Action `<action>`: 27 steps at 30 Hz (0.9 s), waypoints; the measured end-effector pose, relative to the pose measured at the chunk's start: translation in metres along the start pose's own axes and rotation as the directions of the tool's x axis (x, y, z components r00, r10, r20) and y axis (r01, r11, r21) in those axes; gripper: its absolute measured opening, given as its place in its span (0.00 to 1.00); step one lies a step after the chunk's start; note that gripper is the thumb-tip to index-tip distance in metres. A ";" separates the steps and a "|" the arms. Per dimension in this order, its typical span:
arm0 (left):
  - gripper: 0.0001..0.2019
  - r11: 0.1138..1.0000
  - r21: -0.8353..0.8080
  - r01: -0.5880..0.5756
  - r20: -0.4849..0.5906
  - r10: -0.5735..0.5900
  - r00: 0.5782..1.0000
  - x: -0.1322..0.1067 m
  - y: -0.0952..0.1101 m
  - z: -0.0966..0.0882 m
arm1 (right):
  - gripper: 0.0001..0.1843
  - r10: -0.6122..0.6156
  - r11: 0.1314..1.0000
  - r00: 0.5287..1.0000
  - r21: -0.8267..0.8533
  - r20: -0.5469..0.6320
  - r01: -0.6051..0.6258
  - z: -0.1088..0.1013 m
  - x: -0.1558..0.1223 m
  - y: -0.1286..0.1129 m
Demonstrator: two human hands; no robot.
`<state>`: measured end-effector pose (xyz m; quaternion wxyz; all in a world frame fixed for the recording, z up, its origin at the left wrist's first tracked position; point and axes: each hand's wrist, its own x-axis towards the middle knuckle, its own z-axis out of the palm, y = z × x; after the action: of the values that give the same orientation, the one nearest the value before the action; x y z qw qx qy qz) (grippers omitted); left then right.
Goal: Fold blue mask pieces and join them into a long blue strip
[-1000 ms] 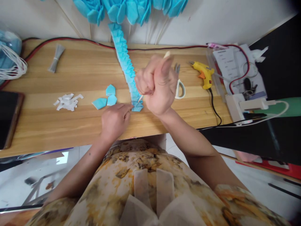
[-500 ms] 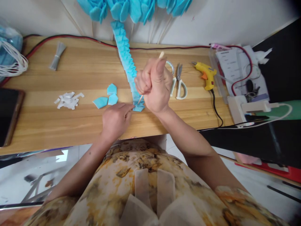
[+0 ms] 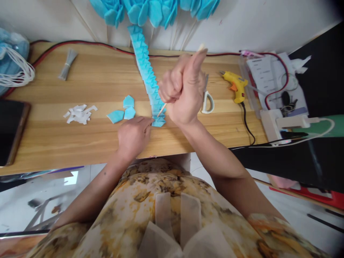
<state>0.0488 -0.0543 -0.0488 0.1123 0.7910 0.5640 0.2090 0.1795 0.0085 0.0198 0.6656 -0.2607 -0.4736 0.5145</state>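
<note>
A long blue strip of folded, overlapping petals (image 3: 146, 68) runs from the wall toward the table's front edge. At its near end my left hand (image 3: 133, 138) is closed, fingertips pinching the strip's left edge against the table. My right hand (image 3: 185, 89), a fist with the thumb up, grips a thin wooden stick (image 3: 162, 109). The stick's lower end slants down onto the strip beside my left fingertips, and its pale top shows by the thumb. Left of the strip lie three loose blue petals (image 3: 129, 113). Behind my right hand, scissors (image 3: 208, 103) are partly hidden.
Blue flowers (image 3: 137, 12) on sticks lean along the wall. A yellow glue gun (image 3: 236, 86) and a power strip (image 3: 271, 123) sit to the right. White paper scraps (image 3: 80, 114), a tied bundle of thin strips (image 3: 67, 64) and a phone (image 3: 12, 130) lie left.
My right hand has shifted right and a little up with the stick, covering more of the scissors. My left hand stays at the strip's near end.
</note>
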 end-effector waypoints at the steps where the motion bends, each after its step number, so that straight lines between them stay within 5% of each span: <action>1: 0.20 1.000 -0.001 0.003 0.003 -0.003 1.000 0.000 0.000 0.000 | 0.35 -0.007 1.000 1.000 0.003 -0.015 0.007 0.002 0.001 0.001; 8: 0.21 1.000 0.021 -0.012 0.025 0.012 1.000 0.002 0.000 -0.002 | 0.34 0.081 0.994 0.994 -0.078 0.079 -0.075 0.011 -0.001 0.012; 15: 0.20 1.000 -0.010 -0.001 0.023 0.001 1.000 0.001 -0.001 -0.002 | 0.35 -0.068 0.992 0.995 0.111 0.078 0.059 0.004 0.003 0.001; 27: 0.21 1.000 0.004 -0.022 0.011 0.022 1.000 0.001 -0.002 -0.001 | 0.36 0.098 0.988 0.994 -0.127 0.051 -0.091 -0.008 -0.008 -0.008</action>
<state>0.0471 -0.0530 -0.0488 0.1115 0.7985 0.5550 0.2048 0.1899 -0.0003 0.0209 0.6090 -0.3089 -0.5109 0.5222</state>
